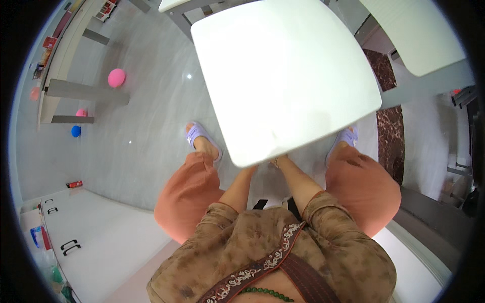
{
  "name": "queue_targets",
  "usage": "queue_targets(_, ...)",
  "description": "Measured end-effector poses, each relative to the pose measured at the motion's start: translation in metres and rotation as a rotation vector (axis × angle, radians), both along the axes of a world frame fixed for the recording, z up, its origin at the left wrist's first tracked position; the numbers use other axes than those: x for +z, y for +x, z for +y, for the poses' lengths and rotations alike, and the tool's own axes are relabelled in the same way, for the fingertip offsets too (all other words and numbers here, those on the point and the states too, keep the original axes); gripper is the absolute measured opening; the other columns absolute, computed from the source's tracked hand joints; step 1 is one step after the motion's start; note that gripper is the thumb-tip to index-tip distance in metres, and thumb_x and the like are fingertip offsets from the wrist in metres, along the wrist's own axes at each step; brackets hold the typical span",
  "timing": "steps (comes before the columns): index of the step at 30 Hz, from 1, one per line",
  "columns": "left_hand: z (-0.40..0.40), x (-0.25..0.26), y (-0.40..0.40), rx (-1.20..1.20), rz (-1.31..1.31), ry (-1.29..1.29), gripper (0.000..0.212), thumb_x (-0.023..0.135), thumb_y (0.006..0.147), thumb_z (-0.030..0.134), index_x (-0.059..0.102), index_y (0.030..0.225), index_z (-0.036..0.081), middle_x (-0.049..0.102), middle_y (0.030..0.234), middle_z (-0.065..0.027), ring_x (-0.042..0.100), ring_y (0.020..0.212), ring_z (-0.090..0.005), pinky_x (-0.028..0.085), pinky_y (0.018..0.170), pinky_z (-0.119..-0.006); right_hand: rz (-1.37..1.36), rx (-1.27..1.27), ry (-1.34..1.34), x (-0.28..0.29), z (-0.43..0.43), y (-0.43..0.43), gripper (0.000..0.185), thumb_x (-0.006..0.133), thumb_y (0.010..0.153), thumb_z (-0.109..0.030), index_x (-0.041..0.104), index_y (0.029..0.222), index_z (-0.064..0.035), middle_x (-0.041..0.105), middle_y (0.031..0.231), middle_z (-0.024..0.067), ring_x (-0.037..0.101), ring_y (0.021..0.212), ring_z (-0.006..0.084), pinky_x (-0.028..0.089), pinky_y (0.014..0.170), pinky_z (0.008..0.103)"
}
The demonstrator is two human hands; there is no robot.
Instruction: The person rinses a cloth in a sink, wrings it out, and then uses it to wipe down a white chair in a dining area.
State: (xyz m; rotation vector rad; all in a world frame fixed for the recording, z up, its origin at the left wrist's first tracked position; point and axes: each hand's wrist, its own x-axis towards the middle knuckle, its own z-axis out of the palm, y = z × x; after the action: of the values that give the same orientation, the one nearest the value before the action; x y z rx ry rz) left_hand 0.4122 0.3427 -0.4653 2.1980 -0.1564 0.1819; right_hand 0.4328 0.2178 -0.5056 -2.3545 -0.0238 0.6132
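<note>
A white panel [288, 79] with rounded corners, shaped like a chair seat, fills the upper middle of the head view, between me and the floor. Both my forearms reach down and forward to its near edge. My left hand [251, 169] passes under that edge, close to the near left corner, and its fingers are hidden. My right hand [278, 161], with a thin band at the wrist, goes beneath the same edge just to the right. What either hand grips cannot be seen. Whatever supports the panel is also covered by it.
My feet in purple slippers [197, 133] stand apart on the grey floor [151, 125]. Pink balloons [116, 78] and a blue balloon [76, 131] lie at the left by a table leg [89, 92]. White cabinets [102, 223] are lower left; a table [416, 34] is upper right.
</note>
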Motion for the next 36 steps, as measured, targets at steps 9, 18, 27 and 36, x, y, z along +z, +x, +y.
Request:
queue_targets(9, 0.012, -0.041, -0.016, 0.037, 0.17, 0.188, 0.039, 0.062, 0.079, 0.015, 0.051, 0.114, 0.003, 0.053, 0.112, -0.0121, 0.051, 0.102, -0.0269, 0.043, 0.084, -0.034, 0.29, -0.02, 0.094, 0.101, -0.011, 0.017, 0.054, 0.055, 0.08, -0.03, 0.039, 0.127, -0.007, 0.041, 0.129, 0.0125, 0.041, 0.116, 0.0259, 0.034, 0.098, 0.0317)
queue_targets(18, -0.006, 0.011, -0.016, 0.204, 0.542, -0.065, 0.04, 0.064, 0.077, 0.018, 0.053, 0.113, 0.006, 0.055, 0.113, -0.0139, 0.051, 0.106, -0.0257, 0.042, 0.088, -0.033, 0.173, 0.024, 0.195, 0.142, -0.017, 0.008, 0.066, 0.066, 0.072, -0.032, 0.039, 0.128, -0.0082, 0.042, 0.129, 0.0135, 0.045, 0.113, 0.0273, 0.037, 0.096, 0.0308)
queue_targets(27, -0.035, 0.097, -0.032, 0.268, 0.33, -0.298, 0.041, 0.056, 0.081, 0.031, 0.056, 0.103, -0.003, 0.06, 0.103, -0.0181, 0.057, 0.096, -0.0293, 0.044, 0.079, -0.033, 0.076, -0.196, 0.655, 0.134, -0.025, -0.018, 0.054, 0.059, 0.071, -0.009, 0.041, 0.121, -0.0065, 0.057, 0.106, 0.0109, 0.053, 0.101, 0.0234, 0.043, 0.085, 0.0304)
queue_targets(36, -0.137, 0.136, -0.079, -0.137, -0.192, -0.186, 0.047, 0.061, 0.077, 0.022, 0.05, 0.11, -0.009, 0.054, 0.107, -0.0215, 0.056, 0.096, -0.0269, 0.046, 0.076, -0.032, 0.26, -0.468, 1.498, 0.115, -0.093, -0.04, 0.059, 0.047, 0.085, -0.05, 0.034, 0.129, -0.0123, 0.048, 0.119, 0.0052, 0.046, 0.108, 0.0189, 0.041, 0.088, 0.0333)
